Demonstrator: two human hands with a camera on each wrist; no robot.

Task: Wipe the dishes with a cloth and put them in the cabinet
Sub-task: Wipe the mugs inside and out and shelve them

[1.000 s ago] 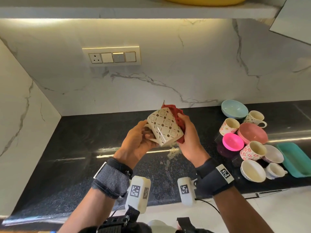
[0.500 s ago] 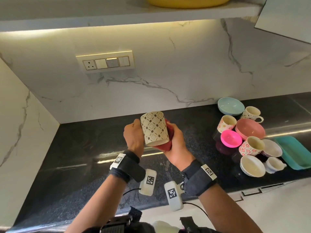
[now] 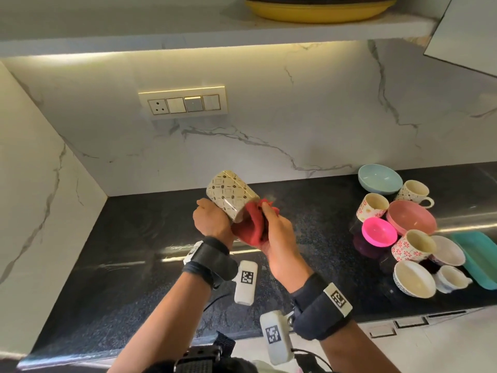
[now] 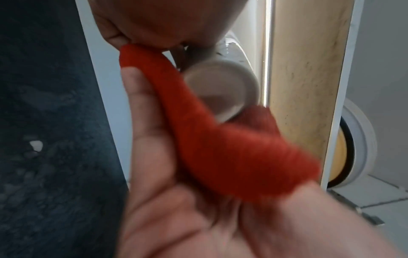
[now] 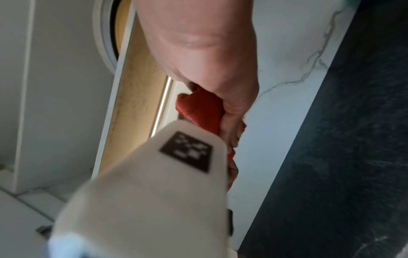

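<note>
A cream mug (image 3: 231, 195) with a brown diamond pattern is held above the black counter, tilted with its base up and to the left. My left hand (image 3: 212, 219) grips it from the left side. My right hand (image 3: 277, 232) holds a red cloth (image 3: 252, 224) bunched against the mug's mouth. In the left wrist view the mug's round mouth (image 4: 220, 90) shows with the red cloth (image 4: 232, 148) wrapped along its rim, under my right hand (image 4: 165, 200). The right wrist view shows my right hand (image 5: 209, 61) curled round the cloth (image 5: 198, 108); the mug is hidden there.
Several cups and bowls cluster on the counter (image 3: 134, 265) at the right: a blue bowl (image 3: 379, 179), a pink bowl (image 3: 411, 220), a magenta bowl (image 3: 379, 231), flowered cups. A teal tray (image 3: 481, 257) lies beyond them. A yellow dish (image 3: 317, 9) sits on the shelf (image 3: 134, 30) overhead.
The mug has been turned from base-up to tilted, mouth toward my right hand. The red cloth has shifted from the mug's side to its mouth.
</note>
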